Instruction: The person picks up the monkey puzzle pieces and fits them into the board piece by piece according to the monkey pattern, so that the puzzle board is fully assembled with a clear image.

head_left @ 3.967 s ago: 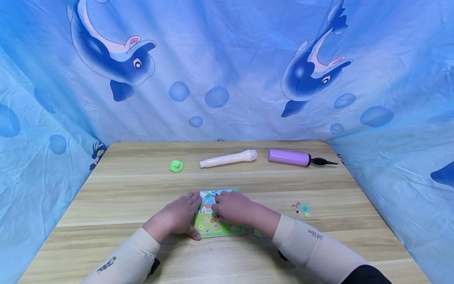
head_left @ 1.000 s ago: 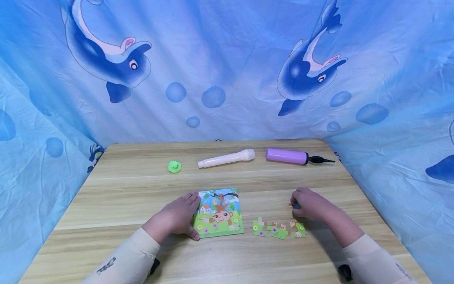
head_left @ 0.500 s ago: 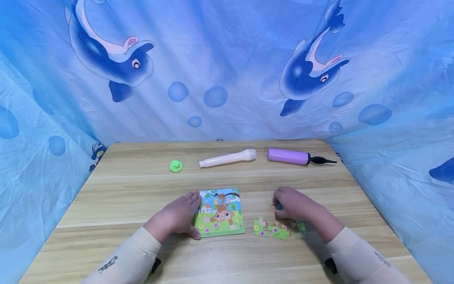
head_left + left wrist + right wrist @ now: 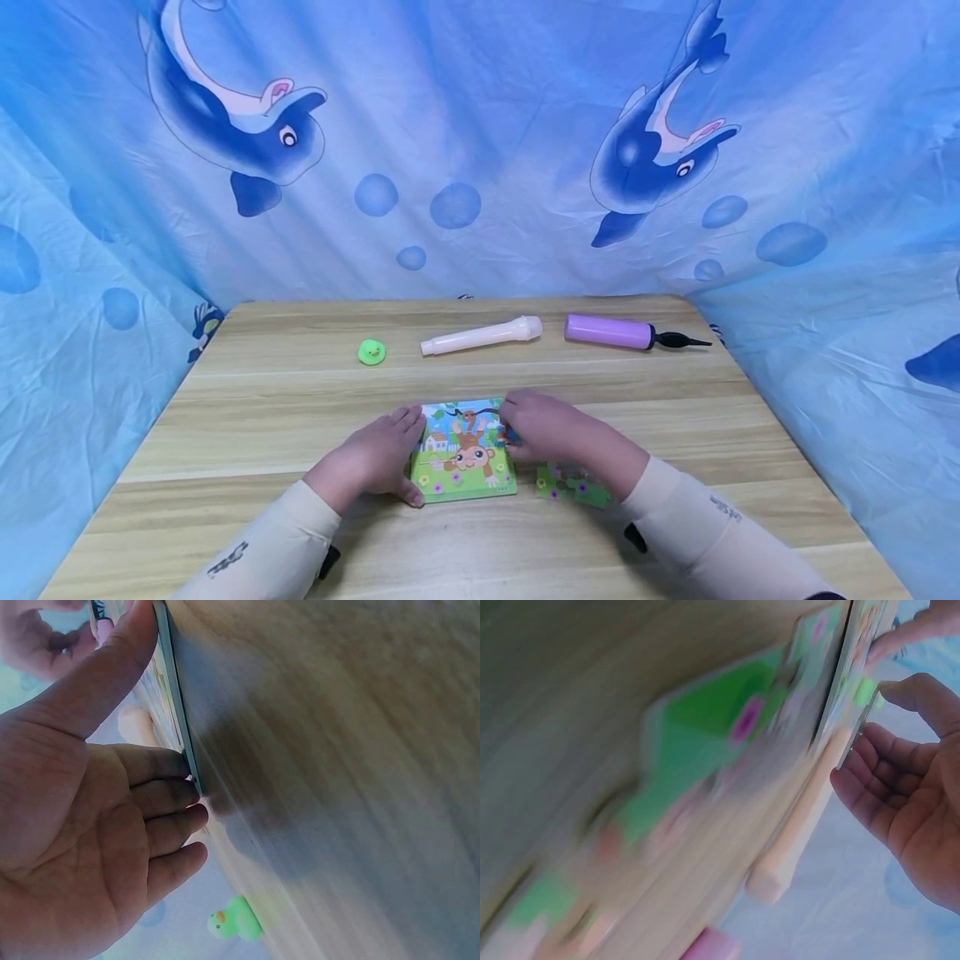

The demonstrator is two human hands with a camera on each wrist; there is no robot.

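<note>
A square jigsaw puzzle board [image 4: 465, 483], with a picture of a monkey hanging from a branch, lies flat on the table. My left hand [image 4: 377, 450] rests along its left edge, thumb near the front corner and fingers extended toward the back corner. At the board's right edge, my right hand [image 4: 551, 429] pinches a jigsaw puzzle piece between thumb and fingertips. The right wrist view shows that jigsaw puzzle piece [image 4: 858, 731] edge-on, apart from the tabletop. Loose green pieces [image 4: 592, 494] lie right of the board, partly hidden under the right forearm.
Toward the back of the wooden table [image 4: 300, 383] are a green toy duck [image 4: 371, 352], a white stick shaped like a microphone [image 4: 480, 337] and a purple hand pump [image 4: 611, 332] with a black nozzle. A blue dolphin-print curtain [image 4: 480, 125] hangs behind.
My right hand left the board, picked up the jigsaw puzzle piece lying at the right, and carried it left to the board's right edge. My left hand stayed at the board's left edge.
</note>
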